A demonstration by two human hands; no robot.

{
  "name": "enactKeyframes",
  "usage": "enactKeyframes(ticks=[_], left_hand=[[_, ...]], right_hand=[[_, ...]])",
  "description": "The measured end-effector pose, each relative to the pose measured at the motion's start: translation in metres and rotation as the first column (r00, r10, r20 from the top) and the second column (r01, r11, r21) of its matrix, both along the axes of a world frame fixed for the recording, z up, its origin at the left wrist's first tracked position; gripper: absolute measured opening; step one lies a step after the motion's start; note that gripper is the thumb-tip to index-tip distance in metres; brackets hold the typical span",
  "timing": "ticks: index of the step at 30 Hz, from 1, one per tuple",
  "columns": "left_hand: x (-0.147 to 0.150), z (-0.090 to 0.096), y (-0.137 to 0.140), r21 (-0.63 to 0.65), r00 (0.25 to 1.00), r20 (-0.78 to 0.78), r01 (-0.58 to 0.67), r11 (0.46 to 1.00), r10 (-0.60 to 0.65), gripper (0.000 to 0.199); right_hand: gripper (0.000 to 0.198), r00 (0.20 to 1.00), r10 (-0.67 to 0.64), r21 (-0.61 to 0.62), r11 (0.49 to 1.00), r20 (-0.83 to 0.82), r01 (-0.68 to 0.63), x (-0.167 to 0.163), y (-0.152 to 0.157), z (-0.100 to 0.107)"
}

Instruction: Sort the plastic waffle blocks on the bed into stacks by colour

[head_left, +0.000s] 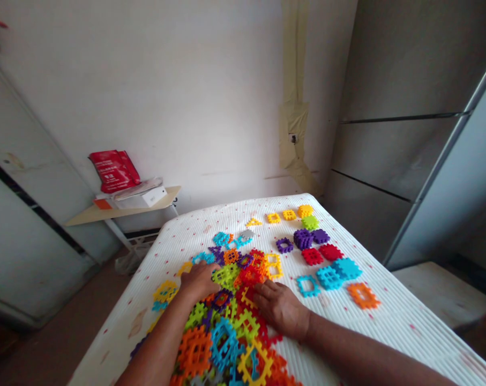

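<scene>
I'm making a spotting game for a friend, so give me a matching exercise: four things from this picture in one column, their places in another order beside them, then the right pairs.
Things
1. Left hand
2. Orange square frame
3. Red packaging
4. Right hand

Places
A. Flat on the white cover, well apart from the pile of plastic pieces
B. At the pile's right edge
C. Over the pile's left side
D. At the small table by the wall

Pairs: 1-C, 2-A, 3-D, 4-B
</scene>
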State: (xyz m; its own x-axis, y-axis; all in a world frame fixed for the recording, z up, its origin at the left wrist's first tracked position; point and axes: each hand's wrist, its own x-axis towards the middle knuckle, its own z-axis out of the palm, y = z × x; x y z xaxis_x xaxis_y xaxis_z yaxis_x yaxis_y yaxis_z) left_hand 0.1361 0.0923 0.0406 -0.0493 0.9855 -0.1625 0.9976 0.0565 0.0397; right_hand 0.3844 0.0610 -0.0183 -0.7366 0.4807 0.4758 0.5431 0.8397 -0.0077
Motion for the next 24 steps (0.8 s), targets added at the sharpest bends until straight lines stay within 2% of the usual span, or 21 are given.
enactKeyframes(ticks=[7,10,14,17,20,24], left_hand=[[0.005,0.000,-0.008,0.038,1.000,0.016,-0.010,0.999,0.009,0.041],[0.007,0.001,-0.015,0.108,0.999,0.027,-0.020,0.994,0.018,0.038],[0.010,0.003,-0.033,0.225,0.978,0.210,-0.035,0.974,-0.013,0.042],[0.016,0.003,-0.053,0.247,0.929,0.370,-0.126,0.961,0.027,0.046],[0.024,-0.003,-0.073,0.299,0.900,0.435,-0.184,0.936,0.038,0.047],[0.036,-0.017,-0.087,0.398,0.871,0.489,-0.175,0.901,-0.046,0.052]], right_hand=[[0.023,1.000,0.008,0.020,1.000,-0.030,-0.007,-0.001,0.001,0.000],[0.022,0.999,0.009,-0.002,1.000,-0.048,-0.009,-0.001,0.000,0.001],[0.020,0.998,0.020,-0.042,0.999,-0.067,-0.023,-0.001,-0.001,0.002],[0.018,0.996,0.033,-0.091,0.995,-0.082,-0.041,0.000,0.001,0.003],[0.019,0.985,0.032,-0.199,0.978,-0.172,-0.066,0.002,0.004,0.009],[0.021,0.937,0.041,-0.298,0.943,-0.346,-0.151,0.003,0.004,0.026]])
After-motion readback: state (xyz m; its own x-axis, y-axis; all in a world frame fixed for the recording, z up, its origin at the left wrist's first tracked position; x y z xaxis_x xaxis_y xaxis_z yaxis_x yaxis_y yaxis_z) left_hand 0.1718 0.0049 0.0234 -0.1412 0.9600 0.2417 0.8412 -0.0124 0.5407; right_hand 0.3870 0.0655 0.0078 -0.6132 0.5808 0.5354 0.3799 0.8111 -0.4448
